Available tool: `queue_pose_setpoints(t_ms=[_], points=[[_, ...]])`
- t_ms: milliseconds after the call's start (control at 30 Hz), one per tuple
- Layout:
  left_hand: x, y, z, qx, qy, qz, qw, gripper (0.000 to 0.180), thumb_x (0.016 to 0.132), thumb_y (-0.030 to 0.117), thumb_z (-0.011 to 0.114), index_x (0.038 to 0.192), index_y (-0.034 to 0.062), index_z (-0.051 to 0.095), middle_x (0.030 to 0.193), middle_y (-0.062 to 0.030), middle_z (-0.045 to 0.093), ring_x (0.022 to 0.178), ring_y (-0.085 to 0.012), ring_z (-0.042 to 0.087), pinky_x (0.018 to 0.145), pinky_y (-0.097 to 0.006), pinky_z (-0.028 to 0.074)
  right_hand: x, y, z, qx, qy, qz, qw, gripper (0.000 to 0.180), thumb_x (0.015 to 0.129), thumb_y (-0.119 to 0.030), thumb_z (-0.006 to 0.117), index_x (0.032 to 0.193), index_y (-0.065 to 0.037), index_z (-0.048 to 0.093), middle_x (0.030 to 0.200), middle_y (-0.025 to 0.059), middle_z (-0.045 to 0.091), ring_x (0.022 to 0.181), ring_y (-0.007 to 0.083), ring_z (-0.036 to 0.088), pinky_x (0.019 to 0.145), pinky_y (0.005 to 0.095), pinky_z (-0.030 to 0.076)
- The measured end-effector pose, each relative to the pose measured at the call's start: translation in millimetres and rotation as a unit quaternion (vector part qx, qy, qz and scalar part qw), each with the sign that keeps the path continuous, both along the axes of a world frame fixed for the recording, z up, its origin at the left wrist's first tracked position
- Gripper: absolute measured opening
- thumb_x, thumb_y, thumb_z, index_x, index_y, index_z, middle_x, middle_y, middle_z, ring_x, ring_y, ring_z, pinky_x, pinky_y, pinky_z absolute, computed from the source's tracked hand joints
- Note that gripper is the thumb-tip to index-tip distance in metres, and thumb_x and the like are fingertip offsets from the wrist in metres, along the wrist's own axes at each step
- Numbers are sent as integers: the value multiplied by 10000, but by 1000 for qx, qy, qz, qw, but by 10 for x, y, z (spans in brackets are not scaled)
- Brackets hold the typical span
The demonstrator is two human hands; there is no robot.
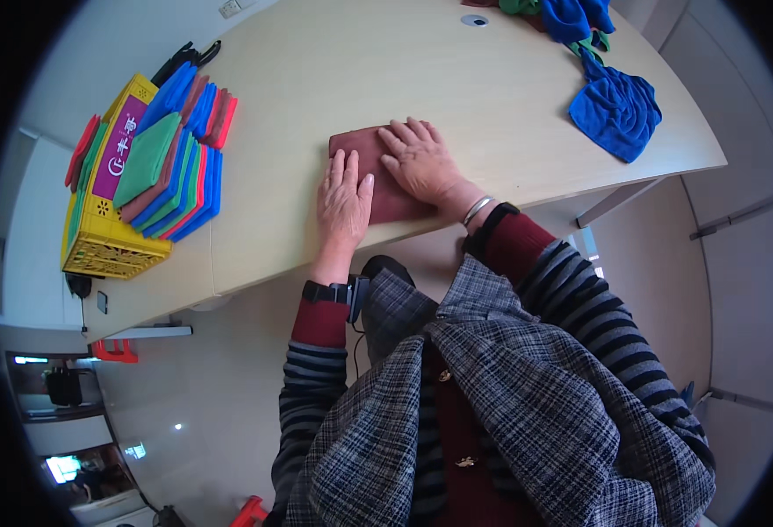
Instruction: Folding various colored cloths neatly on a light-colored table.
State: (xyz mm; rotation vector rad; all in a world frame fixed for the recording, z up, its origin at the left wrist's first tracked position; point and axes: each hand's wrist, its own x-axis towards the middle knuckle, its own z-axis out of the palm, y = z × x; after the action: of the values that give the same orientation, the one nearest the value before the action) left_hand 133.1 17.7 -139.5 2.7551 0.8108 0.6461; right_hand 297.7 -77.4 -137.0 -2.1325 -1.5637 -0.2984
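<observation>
A brown folded towel (391, 193) lies flat at the near edge of the table. My left hand (345, 198) rests on its left side, fingers stretched out and pointing away from me. Across its upper right part lies my right hand (423, 162), palm down with the fingers spread. Both hands press on the cloth without gripping it. Parts of the towel are hidden under them.
Left on the pale table (298, 70) stands a yellow crate (127, 250) beside stacked folded towels (171, 180) in green, blue, red and brown. A crumpled blue towel (616, 110) lies at the right, below more loose cloths (571, 18). A round cable hole (475, 20) is at the back.
</observation>
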Motion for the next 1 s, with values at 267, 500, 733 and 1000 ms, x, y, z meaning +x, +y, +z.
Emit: queue_pose_setpoints(t_ms=[267,500,733,1000], points=[[-276,-43,-4,-35,2,47,998,575,1053,410,358,1514,66,370,1565,-175,365,1437,-348,344,1191,-469,253,94,-243,61,-20,46,-35,998,528,1020,-386,437,1468,-107,447,1520,144,433,1418,351,372,1167,486,287],[-574,-101,41,34,17,140,989,535,1037,334,441,1476,30,413,1454,-198,491,1413,-351,378,1174,-452,283,85,-381,271,-37,-29,-54,997,525,1003,-381,468,1446,-100,468,1493,149,458,1391,353,404,1149,493,308],[-333,-484,-14,87,-39,54,994,500,1011,266,502,1436,9,449,1475,-171,467,1400,-331,394,1170,-475,288,-615,-38,296,45,23,123,991,511,988,-382,488,1386,-64,521,1450,152,496,1385,355,408,1145,503,307],[-307,-508,-55,90,-32,47,994,501,1005,266,512,1434,14,457,1512,-163,424,1415,-319,377,1176,-482,279,-552,-184,74,-5,-61,71,996,548,1007,-389,458,1452,-70,468,1523,147,431,1440,345,345,1176,496,260]])
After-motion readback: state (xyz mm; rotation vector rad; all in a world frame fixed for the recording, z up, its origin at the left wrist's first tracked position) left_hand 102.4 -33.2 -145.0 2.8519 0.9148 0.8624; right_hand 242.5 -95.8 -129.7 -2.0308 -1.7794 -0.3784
